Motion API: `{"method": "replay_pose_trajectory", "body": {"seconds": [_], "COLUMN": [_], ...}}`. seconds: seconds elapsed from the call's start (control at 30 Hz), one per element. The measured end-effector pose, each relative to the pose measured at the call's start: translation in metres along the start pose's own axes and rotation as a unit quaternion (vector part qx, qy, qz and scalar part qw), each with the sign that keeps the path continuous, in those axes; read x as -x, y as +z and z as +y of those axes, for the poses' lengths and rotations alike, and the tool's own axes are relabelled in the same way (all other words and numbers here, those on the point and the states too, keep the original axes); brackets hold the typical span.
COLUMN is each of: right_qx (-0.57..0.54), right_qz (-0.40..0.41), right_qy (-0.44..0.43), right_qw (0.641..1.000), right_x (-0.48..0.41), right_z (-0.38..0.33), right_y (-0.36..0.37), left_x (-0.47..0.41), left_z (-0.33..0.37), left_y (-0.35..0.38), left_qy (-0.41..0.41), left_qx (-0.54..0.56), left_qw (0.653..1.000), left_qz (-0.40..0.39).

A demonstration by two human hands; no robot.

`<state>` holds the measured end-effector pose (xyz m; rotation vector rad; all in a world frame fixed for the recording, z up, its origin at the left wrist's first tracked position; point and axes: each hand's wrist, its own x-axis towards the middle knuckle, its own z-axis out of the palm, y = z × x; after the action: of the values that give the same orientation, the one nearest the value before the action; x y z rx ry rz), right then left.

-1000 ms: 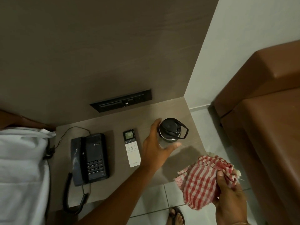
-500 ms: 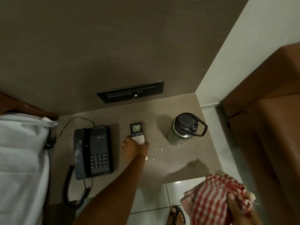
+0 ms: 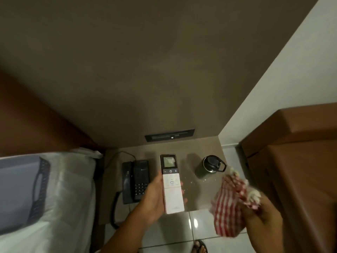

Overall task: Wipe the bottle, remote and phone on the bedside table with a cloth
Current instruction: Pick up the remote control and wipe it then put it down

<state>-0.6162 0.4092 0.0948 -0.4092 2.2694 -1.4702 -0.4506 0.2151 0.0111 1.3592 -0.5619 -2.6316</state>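
Your right hand (image 3: 262, 216) and the cloth (image 3: 229, 207) look blurry. The remote (image 3: 172, 185) hides your left hand's fingers (image 3: 185, 200) and part of the counter (image 3: 197, 194). Left of the remote, the phone's (image 3: 135, 181) buttons are too small to read.

A white bed (image 3: 54, 189) lies left, a brown cabinet (image 3: 300, 170) right, glossy floor tiles (image 3: 197, 227) below.

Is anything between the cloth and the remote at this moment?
Nothing visible. The left hand holds the remote face-up above the table's front edge, and the right hand holds the cloth off to its right, apart from it. Only open air lies between them; the bottle stands farther back.
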Motion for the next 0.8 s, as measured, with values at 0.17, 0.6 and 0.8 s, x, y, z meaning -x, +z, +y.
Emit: {"method": "replay_pose_trajectory", "body": {"seconds": [0.17, 0.6, 0.8], "right_qx": [0.228, 0.474, 0.416], "right_qz": [-0.113, -0.262, -0.212], "right_qy": [-0.346, -0.551, -0.451], "right_qw": [0.903, 0.635, 0.761], "right_x": [0.024, 0.037, 0.018], "right_z": [-0.120, -0.194, -0.214], "right_y": [0.014, 0.007, -0.030], "left_x": [0.108, 0.198, 0.209], "left_z": [0.018, 0.017, 0.011], "left_y": [0.042, 0.080, 0.078], "left_qy": [0.001, 0.043, 0.045], "left_qx": [0.002, 0.020, 0.048], "left_qw": [0.994, 0.991, 0.988], "left_qz": [-0.108, -0.127, -0.139]}}
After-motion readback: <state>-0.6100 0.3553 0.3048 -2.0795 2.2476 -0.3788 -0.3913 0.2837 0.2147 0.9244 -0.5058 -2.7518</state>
